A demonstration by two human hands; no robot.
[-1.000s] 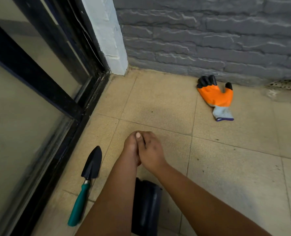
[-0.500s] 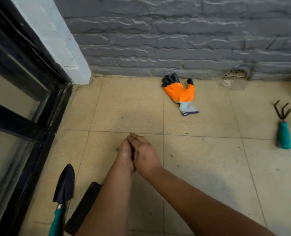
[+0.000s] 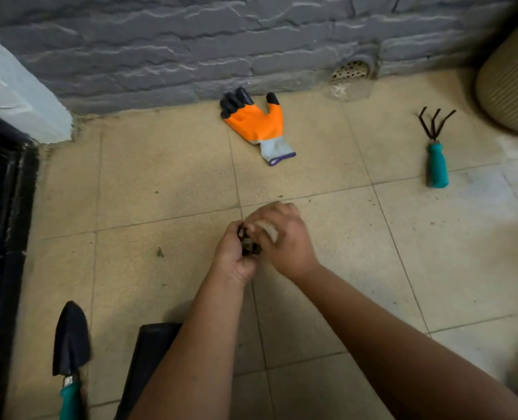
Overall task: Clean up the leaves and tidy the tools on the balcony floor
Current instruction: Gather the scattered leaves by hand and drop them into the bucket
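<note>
Bottom edge: a dark object (image 3: 148,365), partly hidden by the left forearm, with a trowel (image 3: 70,353) at lower left. Centre: the left hand (image 3: 235,257) and right hand (image 3: 285,242) pressed together, cupped closed around a small clump of dark leaves (image 3: 248,242). One leaf scrap (image 3: 160,252) lies left of them. Upper centre: an orange glove (image 3: 257,124) near the brick wall (image 3: 191,50). Upper right: a hand rake (image 3: 435,150).

Bare forearms (image 3: 197,353); no sleeves
</note>
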